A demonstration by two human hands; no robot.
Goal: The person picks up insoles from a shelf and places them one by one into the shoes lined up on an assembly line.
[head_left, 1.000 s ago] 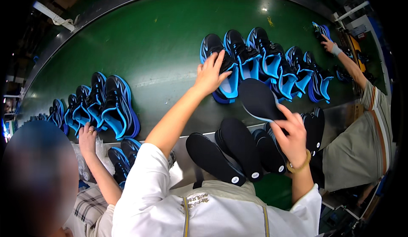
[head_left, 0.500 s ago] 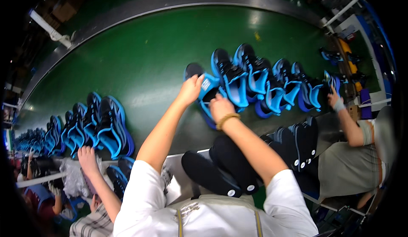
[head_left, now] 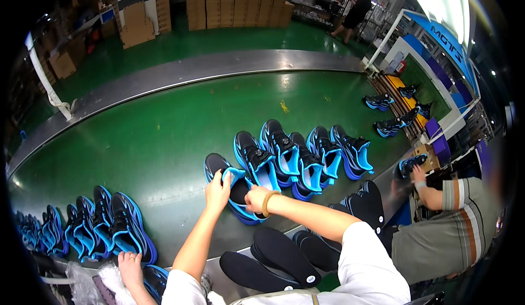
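A black and blue sports shoe (head_left: pixel 232 187) lies on the green conveyor belt (head_left: pixel 164 135), and both my hands are on it. My left hand (head_left: pixel 217 189) grips the shoe's opening at its left side. My right hand (head_left: pixel 255 198), with a band on its wrist, presses a black insole into the shoe from the right. Several more matching shoes (head_left: pixel 306 154) stand in a row just to the right of it.
A stack of black insoles (head_left: pixel 279 256) lies on the metal edge before me. More blue shoes (head_left: pixel 98 225) stand at the belt's lower left, with another person's hand (head_left: pixel 130 266) below them. A person in a striped shirt (head_left: pixel 454 223) sits at right. Cardboard boxes stand beyond the belt.
My right hand carried a black insole from the stack up to the shoe and now pushes it inside. My left hand stayed on the shoe. The view has tilted up.
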